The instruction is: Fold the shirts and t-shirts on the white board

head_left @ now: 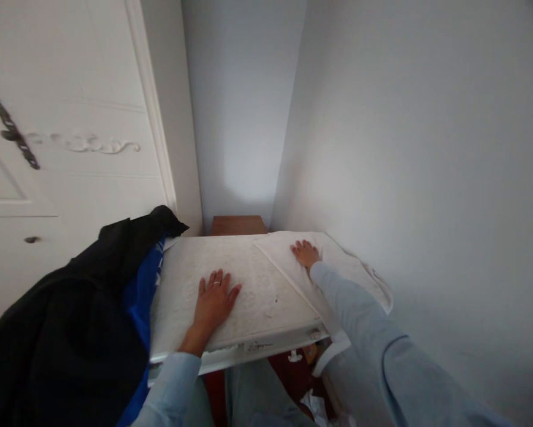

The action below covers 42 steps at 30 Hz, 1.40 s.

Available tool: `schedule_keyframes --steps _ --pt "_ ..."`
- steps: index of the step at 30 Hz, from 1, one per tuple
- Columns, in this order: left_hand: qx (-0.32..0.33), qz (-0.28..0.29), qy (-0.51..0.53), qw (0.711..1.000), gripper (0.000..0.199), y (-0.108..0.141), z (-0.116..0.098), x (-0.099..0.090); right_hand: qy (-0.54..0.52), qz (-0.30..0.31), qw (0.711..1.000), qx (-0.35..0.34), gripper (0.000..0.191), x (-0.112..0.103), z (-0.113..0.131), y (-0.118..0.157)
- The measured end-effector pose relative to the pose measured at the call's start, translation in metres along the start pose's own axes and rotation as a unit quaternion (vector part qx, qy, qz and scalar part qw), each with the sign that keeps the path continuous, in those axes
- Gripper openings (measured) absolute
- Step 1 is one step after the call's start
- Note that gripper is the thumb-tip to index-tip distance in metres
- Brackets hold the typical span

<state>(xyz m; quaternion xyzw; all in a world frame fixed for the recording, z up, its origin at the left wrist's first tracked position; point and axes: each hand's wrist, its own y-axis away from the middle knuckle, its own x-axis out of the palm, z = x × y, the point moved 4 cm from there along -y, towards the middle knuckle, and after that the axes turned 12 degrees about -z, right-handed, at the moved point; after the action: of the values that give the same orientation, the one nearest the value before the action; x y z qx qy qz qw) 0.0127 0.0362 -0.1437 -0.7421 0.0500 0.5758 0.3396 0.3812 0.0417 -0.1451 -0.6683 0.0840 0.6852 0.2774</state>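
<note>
My left hand (213, 301) lies flat with spread fingers on the worn white top (248, 284) of a low piece of furniture; a ring shows on one finger. Further right, my right hand (306, 254) rests with its fingers apart on a white cloth (338, 256). The cloth covers the right part of the top and hangs over its right side and front corner. Neither hand holds anything.
Black clothing (79, 308) and a blue cloth (142, 290) hang at the left. Behind them stands a white wardrobe (88, 77). A brown wooden piece (238, 225) sits beyond the top. A grey wall (409, 148) borders the right. Crumpled white scraps (314, 406) lie below.
</note>
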Motion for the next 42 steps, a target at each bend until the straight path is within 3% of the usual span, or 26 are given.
schedule_keyframes --steps 4,8,14,20,25,29,35,38,42 --pt "0.005 0.007 -0.008 1.000 0.056 0.000 0.000 0.000 0.019 -0.018 0.994 0.109 0.060 -0.004 -0.016 0.012" --pt "0.007 0.035 -0.011 0.999 0.059 0.000 0.000 -0.002 0.018 -0.020 0.985 0.172 0.070 -0.006 -0.004 0.015" --pt "0.002 0.038 -0.004 0.999 0.060 0.001 -0.001 -0.005 -0.016 -0.021 0.988 0.152 0.076 -0.012 0.018 -0.001" --pt "-0.006 0.039 -0.007 0.999 0.059 0.000 0.000 -0.002 -0.010 0.001 0.985 0.170 0.073 -0.012 0.001 -0.032" --pt "0.004 0.025 -0.013 1.000 0.056 0.001 0.001 -0.001 -0.014 0.005 0.996 0.087 0.069 -0.020 -0.010 -0.038" --pt "0.022 0.008 -0.022 0.999 0.056 0.002 0.000 0.000 0.015 -0.009 0.999 0.031 0.069 -0.036 -0.047 -0.001" --pt "0.032 0.017 -0.044 0.998 0.057 0.001 0.000 0.001 0.068 0.038 0.996 0.032 0.066 -0.050 -0.120 0.088" --pt "0.036 0.014 -0.049 0.998 0.057 0.000 0.000 0.000 0.075 0.046 0.996 0.015 0.062 -0.050 -0.122 0.128" --pt "0.034 0.019 -0.049 0.998 0.057 0.000 0.001 -0.001 0.095 0.028 0.995 0.035 0.071 -0.047 -0.100 0.169"
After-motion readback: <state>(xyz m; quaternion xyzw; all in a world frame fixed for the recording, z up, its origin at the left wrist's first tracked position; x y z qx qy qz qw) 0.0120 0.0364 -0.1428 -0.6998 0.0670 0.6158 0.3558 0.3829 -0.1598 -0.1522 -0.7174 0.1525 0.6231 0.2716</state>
